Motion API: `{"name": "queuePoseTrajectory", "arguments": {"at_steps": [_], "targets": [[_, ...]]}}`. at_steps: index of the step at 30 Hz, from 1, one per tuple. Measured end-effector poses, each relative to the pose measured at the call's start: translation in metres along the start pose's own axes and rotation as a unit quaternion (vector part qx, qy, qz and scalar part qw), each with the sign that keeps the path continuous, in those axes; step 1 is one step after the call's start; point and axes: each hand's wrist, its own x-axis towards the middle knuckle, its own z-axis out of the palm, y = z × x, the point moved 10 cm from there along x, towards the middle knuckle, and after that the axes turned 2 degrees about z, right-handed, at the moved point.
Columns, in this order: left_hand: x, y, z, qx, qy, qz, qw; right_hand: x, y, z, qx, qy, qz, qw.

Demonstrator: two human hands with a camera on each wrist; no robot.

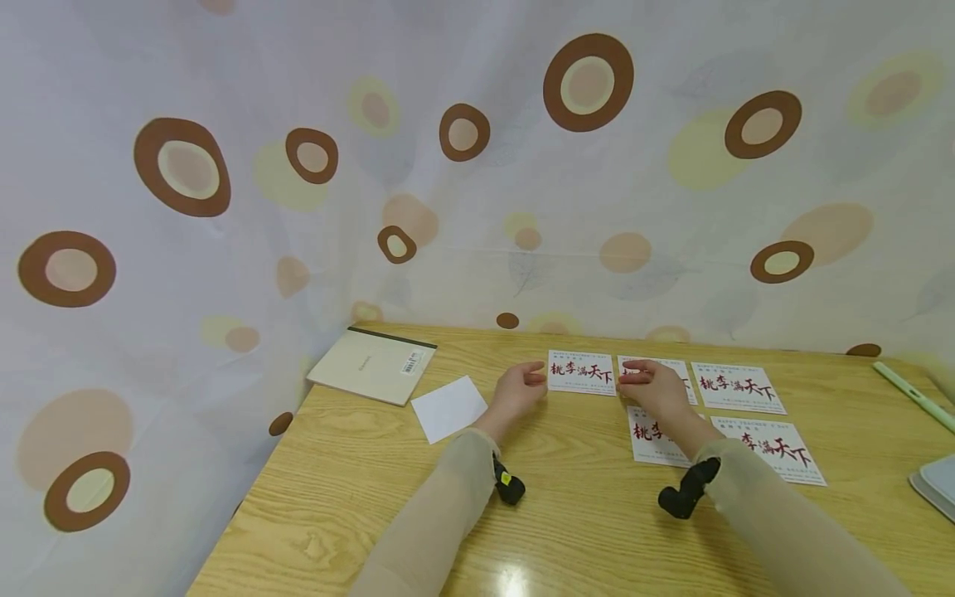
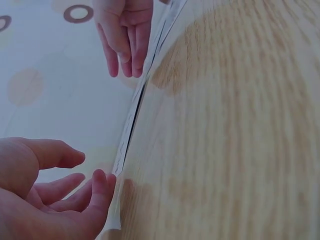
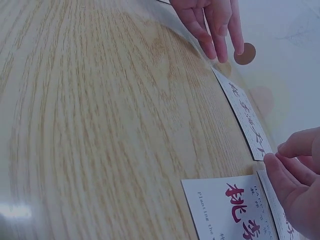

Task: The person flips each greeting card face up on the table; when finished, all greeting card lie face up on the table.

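A white card with red Chinese characters [image 1: 580,372] lies flat at the back of the wooden table, between my two hands. My left hand [image 1: 518,390] is at its left edge; in the left wrist view the fingertips [image 2: 102,182] touch or nearly touch that edge, with the thumb held apart. My right hand [image 1: 660,398] is at its right edge, above a second like card [image 1: 675,377] that it partly covers. In the right wrist view its fingertips [image 3: 272,162] meet the card's corner; whether they press it I cannot tell. Neither hand grips anything.
More matching cards lie at right: one behind [image 1: 739,388], two in front, a left one [image 1: 649,444] and a right one [image 1: 791,452]. A blank white card [image 1: 448,408] and a cream notepad [image 1: 373,365] lie left. A green pen [image 1: 913,394] and a pale blue object [image 1: 936,481] are far right.
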Motion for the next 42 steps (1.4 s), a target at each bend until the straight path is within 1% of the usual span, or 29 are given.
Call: {"name": "queuePoseTrajectory", "arguments": {"at_steps": [5,10,16,23,27,34,39,42], "targets": [[-0.003,-0.001,-0.005,-0.006,0.004,-0.003,1.0000,-0.002,-0.002,0.002,0.006,-0.006,-0.004,1.000],[-0.007,-0.003,-0.009,-0.020,0.003,0.003,0.9998,-0.004,-0.003,0.004,0.006,-0.008,-0.011,1.000],[-0.010,-0.007,-0.016,-0.006,0.013,0.005,0.9999,-0.004,-0.006,0.007,-0.018,-0.007,-0.022,1.000],[-0.016,-0.006,-0.023,-0.005,0.014,0.011,0.9998,-0.003,-0.009,0.013,0.003,-0.011,-0.028,1.000],[-0.019,-0.007,-0.026,-0.005,0.014,0.013,0.9998,-0.005,-0.013,0.019,0.000,-0.018,-0.039,0.999],[-0.021,-0.006,-0.033,0.002,0.020,0.018,0.9996,-0.010,-0.020,0.030,0.007,-0.022,-0.040,0.999],[-0.027,-0.007,-0.042,0.004,0.022,0.014,0.9997,-0.013,-0.029,0.040,0.002,-0.027,-0.062,0.998],[-0.030,-0.009,-0.049,0.005,0.027,0.020,0.9994,-0.014,-0.033,0.045,-0.001,-0.026,-0.072,0.997]]}}
